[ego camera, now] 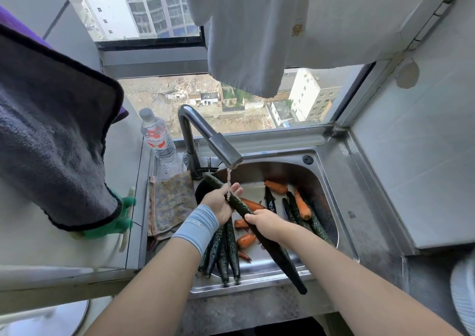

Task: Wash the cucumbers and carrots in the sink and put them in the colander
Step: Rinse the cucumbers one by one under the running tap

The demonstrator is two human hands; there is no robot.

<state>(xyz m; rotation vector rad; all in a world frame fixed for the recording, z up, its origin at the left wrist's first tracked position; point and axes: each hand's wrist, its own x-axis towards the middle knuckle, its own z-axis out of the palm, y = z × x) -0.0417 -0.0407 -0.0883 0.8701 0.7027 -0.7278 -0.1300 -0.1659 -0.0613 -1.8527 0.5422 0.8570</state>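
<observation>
Cucumber is getting rinsed under the tap over the sink's left edge, left hand and right hand both wrapping round it, next likely calling for a carry to the colander, unseen.

Dark green speckled cucumber, orange carrots, steel-grey sink — pale blue wristband, green gloves.

The right hand covers the middle of the cucumber it grips; the left hand hides the tops of cucumbers beneath it.
</observation>
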